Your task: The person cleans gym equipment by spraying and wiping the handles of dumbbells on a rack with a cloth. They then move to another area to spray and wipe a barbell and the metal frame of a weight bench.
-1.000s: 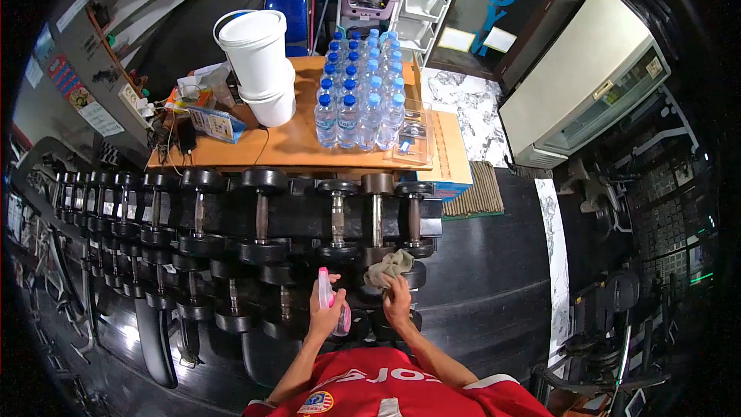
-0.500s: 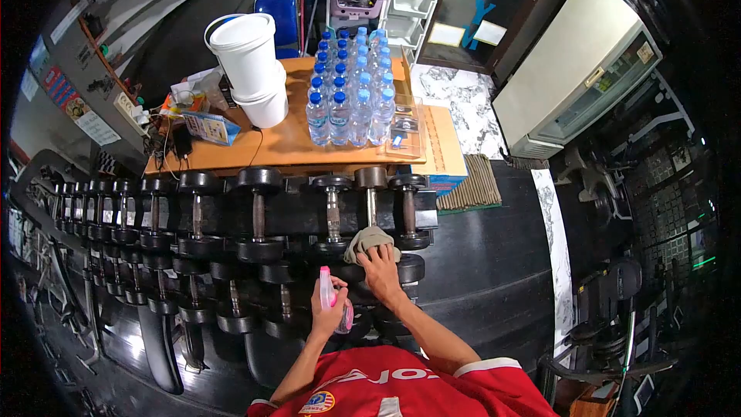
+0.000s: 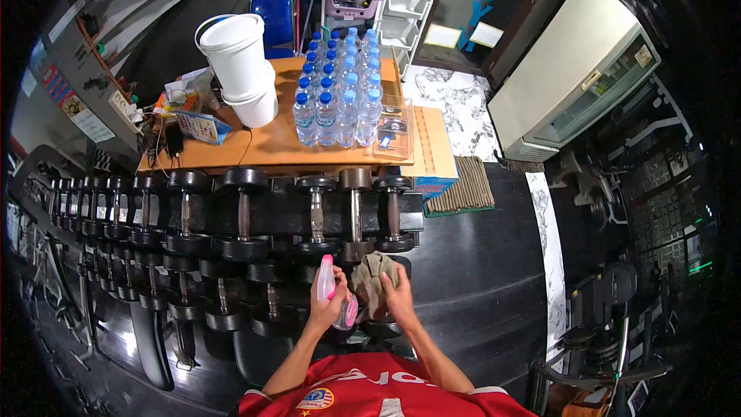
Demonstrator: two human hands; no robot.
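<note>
My left hand (image 3: 327,307) is wrapped round a spray bottle (image 3: 326,276) with a clear and pink body and a pink nozzle. To its right, my right hand (image 3: 399,299) grips a grey-olive cloth (image 3: 371,284), which hangs loosely toward the left. Just beyond the cloth lies a dumbbell with a brownish head (image 3: 356,177) and a metal handle, on the upper tier of the rack. Black dumbbells (image 3: 316,215) lie on either side of it. The cloth and both hands cover part of the lower tier.
The dumbbell rack (image 3: 289,212) runs far to the left in two tiers. Behind it, an orange-topped table (image 3: 270,150) bears water bottles (image 3: 337,93) and stacked white buckets (image 3: 234,54). A cardboard box (image 3: 432,143), a ribbed mat (image 3: 461,187) and a fridge (image 3: 567,69) are to the right.
My right hand has lifted the cloth off the brownish dumbbell and drawn it back toward me, so its near head now shows. My left hand keeps the spray bottle. The view has shifted slightly.
</note>
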